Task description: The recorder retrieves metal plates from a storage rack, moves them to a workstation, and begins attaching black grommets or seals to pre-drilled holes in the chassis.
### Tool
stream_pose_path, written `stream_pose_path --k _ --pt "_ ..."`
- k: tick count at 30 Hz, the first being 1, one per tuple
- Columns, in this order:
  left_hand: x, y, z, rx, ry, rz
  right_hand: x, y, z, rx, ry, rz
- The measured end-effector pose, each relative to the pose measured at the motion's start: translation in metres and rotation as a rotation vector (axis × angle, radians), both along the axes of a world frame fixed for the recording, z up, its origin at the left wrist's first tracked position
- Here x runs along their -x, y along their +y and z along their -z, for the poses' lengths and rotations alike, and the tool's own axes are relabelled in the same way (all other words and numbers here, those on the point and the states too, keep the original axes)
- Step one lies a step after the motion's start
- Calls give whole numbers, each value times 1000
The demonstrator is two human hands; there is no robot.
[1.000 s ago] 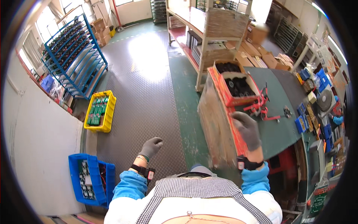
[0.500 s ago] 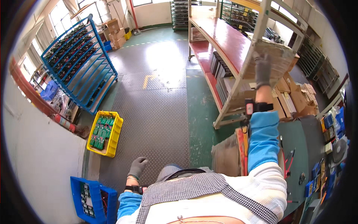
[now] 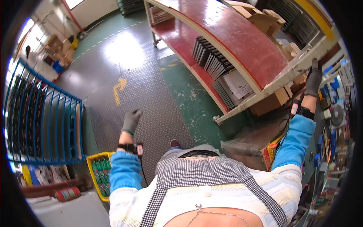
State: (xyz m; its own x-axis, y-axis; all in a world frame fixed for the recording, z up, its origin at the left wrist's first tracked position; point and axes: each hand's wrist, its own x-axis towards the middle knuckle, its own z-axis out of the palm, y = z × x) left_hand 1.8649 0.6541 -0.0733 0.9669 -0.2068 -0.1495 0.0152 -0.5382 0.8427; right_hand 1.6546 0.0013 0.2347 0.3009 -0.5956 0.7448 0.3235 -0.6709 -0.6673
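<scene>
My right hand [image 3: 313, 79], in a dark grey glove, reaches out to the right and lies against the whitish end post [image 3: 272, 93] of a shelf cart. Its fingers seem closed on the post, partly hidden from me. My left hand [image 3: 131, 121], also gloved, hangs over the metal floor with its fingers curled in and nothing seen in them. Red shelves [image 3: 227, 28] make up the cart. Its lower shelf carries a row of dark flat panels [image 3: 210, 56] and a white sheet [image 3: 237, 84].
A blue rack [image 3: 47, 113] of boards stands at the left. Below it sits a yellow crate [image 3: 92, 174] with green parts. A red fire extinguisher [image 3: 68, 194] lies near the wall. Boxes [image 3: 270, 102] are behind the cart, and a wrapped carton [image 3: 244, 145] is close on my right.
My view has swung round, so the cart appears more slanted and nearer. The left hand has risen forward from beside my body. The right hand stays by the cart's end, further right in view.
</scene>
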Motion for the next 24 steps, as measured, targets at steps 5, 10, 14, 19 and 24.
stream_pose_path --k 5,10,14,19,24 --pt "-166 -106 -85 137 0 285 -10 18 -2 -119 201 465" --pt "-270 -205 -81 366 216 595 16 -2 13 -177 -59 627" --pt "-339 -265 -85 548 469 599 25 -2 14 -231 -41 619" --pt "-410 -377 -97 429 524 577 7 20 1 -527 -134 704" --pt "-455 -465 -62 528 720 251 55 20 11 -672 -166 717"
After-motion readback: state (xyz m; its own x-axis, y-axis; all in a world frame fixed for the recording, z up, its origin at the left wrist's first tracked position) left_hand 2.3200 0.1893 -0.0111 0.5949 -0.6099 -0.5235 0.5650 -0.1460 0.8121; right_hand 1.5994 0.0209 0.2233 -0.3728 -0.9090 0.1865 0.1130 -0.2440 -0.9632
